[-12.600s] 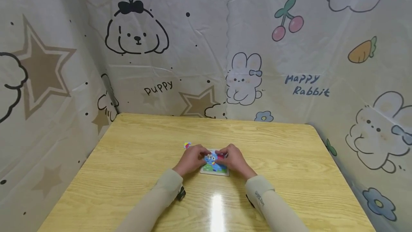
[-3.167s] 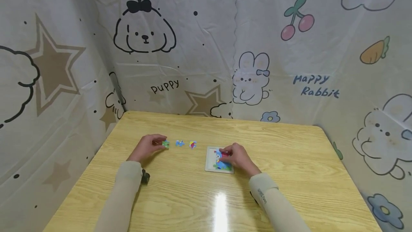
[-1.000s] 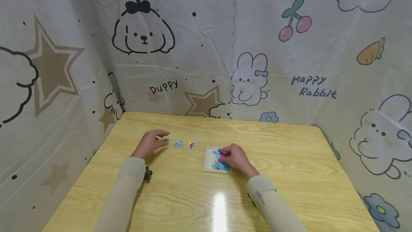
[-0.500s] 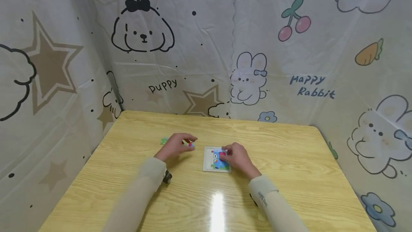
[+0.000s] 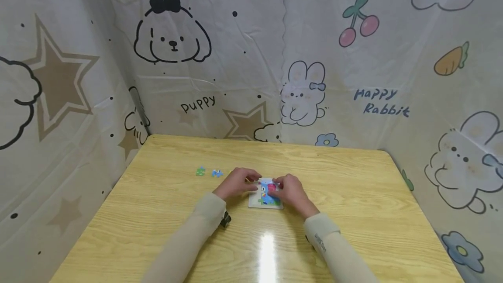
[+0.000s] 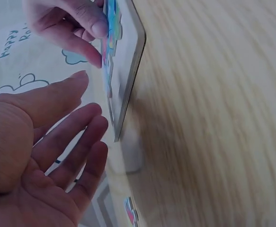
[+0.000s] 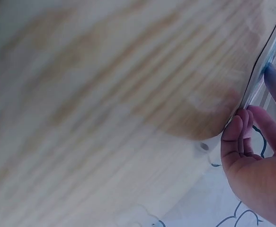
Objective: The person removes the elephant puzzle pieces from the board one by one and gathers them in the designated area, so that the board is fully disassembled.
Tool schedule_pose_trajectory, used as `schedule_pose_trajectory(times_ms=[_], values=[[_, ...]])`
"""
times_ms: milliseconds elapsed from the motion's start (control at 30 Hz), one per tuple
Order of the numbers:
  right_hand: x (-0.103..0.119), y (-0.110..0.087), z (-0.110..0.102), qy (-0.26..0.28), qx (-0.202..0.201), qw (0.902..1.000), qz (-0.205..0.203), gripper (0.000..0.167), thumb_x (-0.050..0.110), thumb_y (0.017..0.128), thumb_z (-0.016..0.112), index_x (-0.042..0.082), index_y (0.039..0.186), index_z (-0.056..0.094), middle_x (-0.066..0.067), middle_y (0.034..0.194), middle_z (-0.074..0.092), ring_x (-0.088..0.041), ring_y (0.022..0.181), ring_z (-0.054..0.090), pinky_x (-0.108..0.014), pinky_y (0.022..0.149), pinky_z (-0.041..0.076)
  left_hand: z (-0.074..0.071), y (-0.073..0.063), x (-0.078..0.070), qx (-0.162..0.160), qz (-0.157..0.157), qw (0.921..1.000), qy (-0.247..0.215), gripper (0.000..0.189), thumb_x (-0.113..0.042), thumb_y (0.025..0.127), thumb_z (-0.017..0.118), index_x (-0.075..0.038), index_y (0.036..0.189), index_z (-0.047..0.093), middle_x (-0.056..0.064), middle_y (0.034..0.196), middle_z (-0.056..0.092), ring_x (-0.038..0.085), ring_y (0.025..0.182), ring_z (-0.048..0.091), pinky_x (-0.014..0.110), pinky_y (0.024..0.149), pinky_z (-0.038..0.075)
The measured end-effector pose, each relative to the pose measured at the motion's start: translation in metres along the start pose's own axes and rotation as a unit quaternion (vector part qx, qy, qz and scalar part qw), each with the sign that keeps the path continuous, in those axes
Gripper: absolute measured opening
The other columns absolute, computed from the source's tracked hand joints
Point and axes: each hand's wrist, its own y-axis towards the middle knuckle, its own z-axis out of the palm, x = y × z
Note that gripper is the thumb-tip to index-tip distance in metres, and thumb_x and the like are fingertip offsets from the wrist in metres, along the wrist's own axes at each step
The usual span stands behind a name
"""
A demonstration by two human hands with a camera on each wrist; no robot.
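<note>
The right hand point(image 5: 291, 192) holds the puzzle tray point(image 5: 253, 202) at its right side: thumb and forefinger rest on the assembled puzzle section point(image 5: 265, 196), and the other fingers bend against the tray's edge. The left hand point(image 5: 237, 182) is positioned just beside the tray's left side, thumb and fingers spread apart with nothing between them.

The tray lies on the wood-grain table, in front of the person and between the two hands. The assembled section, blue with red and green areas, occupies the right part of the tray; the white base shows along the left.

Left of the tray, three loose pieces lie in a row. The green puzzle piece point(image 5: 200, 171) is outermost, and the blue puzzle piece point(image 5: 217, 173) is next. The multicoloured puzzle piece point(image 6: 130, 211) is nearest the left hand, which mostly hides it in the head view.

A black wrist device point(image 5: 225, 220) shows at the left sleeve point(image 5: 210, 208). Behind the table point(image 5: 334, 178) hangs a printed curtain point(image 5: 251, 43) bearing puppy and rabbit drawings.
</note>
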Motion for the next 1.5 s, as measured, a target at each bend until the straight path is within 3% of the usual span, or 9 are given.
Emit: schedule_pose_trajectory(times_ms=[267,433,700,900,1133,1500], values=[[-0.001,0.004,0.000,-0.009,0.002,0.9999,-0.007,0.048,0.032,0.086,0.087,0.006,0.124,0.075,-0.009,0.111,0.074,-0.020,0.093,0.062,-0.041,0.088,0.056,0.008,0.001,-0.003,0.014,-0.020,0.9997,0.005,0.045,-0.009,0.093,0.077,-0.006,0.137,0.065,0.009,0.127,0.074,0.024,0.115,0.071,0.042,0.104,0.056],[-0.003,0.006,0.001,-0.009,0.005,0.9999,-0.002,0.048,0.032,0.085,0.087,0.007,0.124,0.075,-0.008,0.111,0.076,-0.018,0.089,0.062,-0.037,0.083,0.056,0.011,0.001,-0.007,0.003,-0.026,0.9996,0.006,0.046,-0.009,0.095,0.076,-0.006,0.139,0.063,0.010,0.124,0.075,0.025,0.115,0.070,0.044,0.106,0.054],[-0.004,0.009,-0.002,-0.002,0.009,1.0000,0.003,0.048,0.031,0.084,0.088,0.005,0.123,0.076,-0.007,0.103,0.076,-0.018,0.084,0.059,-0.033,0.077,0.054,0.018,0.005,-0.012,-0.039,-0.026,0.9988,0.012,0.037,-0.004,0.093,0.076,-0.004,0.129,0.070,0.010,0.114,0.075,0.022,0.103,0.070,0.038,0.094,0.058],[-0.003,0.008,-0.002,0.001,0.017,0.9998,0.015,0.048,0.032,0.085,0.087,0.006,0.124,0.076,-0.007,0.108,0.076,-0.018,0.088,0.060,-0.035,0.082,0.056,0.023,0.007,-0.015,-0.055,-0.016,0.9976,0.040,0.032,-0.003,0.089,0.079,-0.004,0.120,0.075,0.010,0.108,0.073,0.019,0.095,0.069,0.032,0.086,0.059],[-0.003,0.009,-0.001,0.001,0.017,0.9997,0.016,0.049,0.033,0.084,0.088,0.006,0.124,0.076,-0.008,0.108,0.076,-0.018,0.087,0.059,-0.033,0.080,0.054,0.025,0.012,-0.012,-0.059,-0.030,0.9969,0.042,0.030,-0.008,0.087,0.083,-0.006,0.117,0.077,0.006,0.102,0.072,0.014,0.089,0.064,0.028,0.082,0.057],[-0.004,0.009,-0.001,0.006,0.015,0.9998,0.011,0.049,0.034,0.084,0.088,0.006,0.123,0.076,-0.005,0.099,0.076,-0.017,0.081,0.056,-0.027,0.069,0.047,0.025,0.017,-0.006,-0.061,-0.023,0.9974,0.030,0.024,-0.007,0.089,0.081,-0.006,0.113,0.078,0.007,0.103,0.073,0.014,0.089,0.064,0.029,0.081,0.056]])
